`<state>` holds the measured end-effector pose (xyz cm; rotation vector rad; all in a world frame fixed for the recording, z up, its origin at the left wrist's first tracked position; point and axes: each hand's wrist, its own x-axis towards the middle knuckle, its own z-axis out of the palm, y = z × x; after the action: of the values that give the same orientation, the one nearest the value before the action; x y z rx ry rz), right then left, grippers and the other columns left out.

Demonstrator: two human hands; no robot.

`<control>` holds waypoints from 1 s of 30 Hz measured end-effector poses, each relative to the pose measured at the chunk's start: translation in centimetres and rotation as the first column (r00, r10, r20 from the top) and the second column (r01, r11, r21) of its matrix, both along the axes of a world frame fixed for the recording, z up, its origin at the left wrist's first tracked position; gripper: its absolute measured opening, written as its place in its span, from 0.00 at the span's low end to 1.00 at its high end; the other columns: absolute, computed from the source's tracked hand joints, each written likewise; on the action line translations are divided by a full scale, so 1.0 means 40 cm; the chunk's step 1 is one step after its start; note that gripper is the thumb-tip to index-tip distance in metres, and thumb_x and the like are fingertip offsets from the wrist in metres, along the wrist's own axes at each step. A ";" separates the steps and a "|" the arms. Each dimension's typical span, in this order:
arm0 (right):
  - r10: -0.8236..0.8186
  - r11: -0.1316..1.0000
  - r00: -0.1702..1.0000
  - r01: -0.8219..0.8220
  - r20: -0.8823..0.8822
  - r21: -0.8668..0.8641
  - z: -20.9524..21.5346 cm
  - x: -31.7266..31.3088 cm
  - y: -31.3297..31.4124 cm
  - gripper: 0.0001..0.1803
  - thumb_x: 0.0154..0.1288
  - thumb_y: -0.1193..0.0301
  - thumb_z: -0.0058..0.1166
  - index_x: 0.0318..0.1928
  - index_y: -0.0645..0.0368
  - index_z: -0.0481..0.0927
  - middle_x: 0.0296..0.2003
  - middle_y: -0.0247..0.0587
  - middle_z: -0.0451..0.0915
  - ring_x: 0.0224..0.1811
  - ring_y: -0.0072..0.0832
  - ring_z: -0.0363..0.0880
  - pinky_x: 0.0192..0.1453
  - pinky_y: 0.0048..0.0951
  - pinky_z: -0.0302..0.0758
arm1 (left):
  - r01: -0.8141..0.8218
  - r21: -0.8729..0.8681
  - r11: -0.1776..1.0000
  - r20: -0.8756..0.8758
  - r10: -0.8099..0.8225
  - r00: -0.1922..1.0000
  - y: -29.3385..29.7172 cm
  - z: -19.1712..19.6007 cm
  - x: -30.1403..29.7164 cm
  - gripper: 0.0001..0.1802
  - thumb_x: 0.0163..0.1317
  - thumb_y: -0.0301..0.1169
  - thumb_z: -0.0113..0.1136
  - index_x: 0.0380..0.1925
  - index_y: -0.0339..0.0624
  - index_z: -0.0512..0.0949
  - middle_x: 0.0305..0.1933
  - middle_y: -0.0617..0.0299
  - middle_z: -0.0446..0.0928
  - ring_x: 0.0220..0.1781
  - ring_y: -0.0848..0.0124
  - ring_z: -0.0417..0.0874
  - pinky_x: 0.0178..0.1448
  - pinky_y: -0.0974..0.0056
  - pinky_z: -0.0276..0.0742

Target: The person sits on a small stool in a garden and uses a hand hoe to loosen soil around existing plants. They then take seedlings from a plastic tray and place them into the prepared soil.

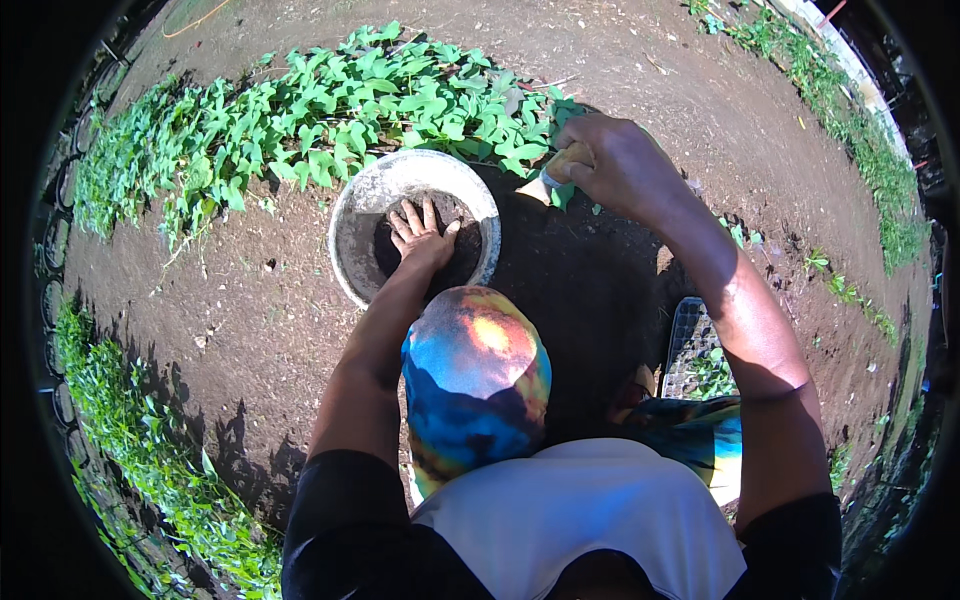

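My left hand (pixel 422 238) lies flat with spread fingers on dark soil inside a round grey-white basin (pixel 352 215) that sits on bare ground. My right hand (pixel 615 160) is closed around a small tool (pixel 548 182) with a pale wooden handle and a light blade, held just right of the basin at the edge of leafy green plants (pixel 400 100). Both forearms reach forward from the lower edge. A bright blue, orange and yellow cloth bundle (pixel 475 375) sits between my arms, hiding the ground below the basin.
A black seedling tray (pixel 690 350) with small green plants lies at the right by my right forearm. Low green vines (pixel 160 470) run along the left edge and a strip of weeds (pixel 860 130) along the far right. Brown soil lies all round.
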<state>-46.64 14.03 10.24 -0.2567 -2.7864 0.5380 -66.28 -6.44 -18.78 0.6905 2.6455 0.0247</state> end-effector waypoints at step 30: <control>-0.312 0.945 0.938 0.290 -0.149 -0.152 -0.165 0.097 -0.082 0.13 0.61 0.63 0.66 0.38 0.55 0.77 0.33 0.45 0.78 0.37 0.47 0.81 0.43 0.46 0.78 | -0.043 0.180 0.983 0.657 -0.088 0.749 -0.016 0.114 0.010 0.28 0.70 0.52 0.53 0.61 0.47 0.78 0.62 0.53 0.78 0.66 0.55 0.77 0.73 0.49 0.67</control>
<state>-42.77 10.73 3.62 -0.6237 -2.4855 0.6290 -65.86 -7.08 -14.21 0.6214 1.9485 0.4368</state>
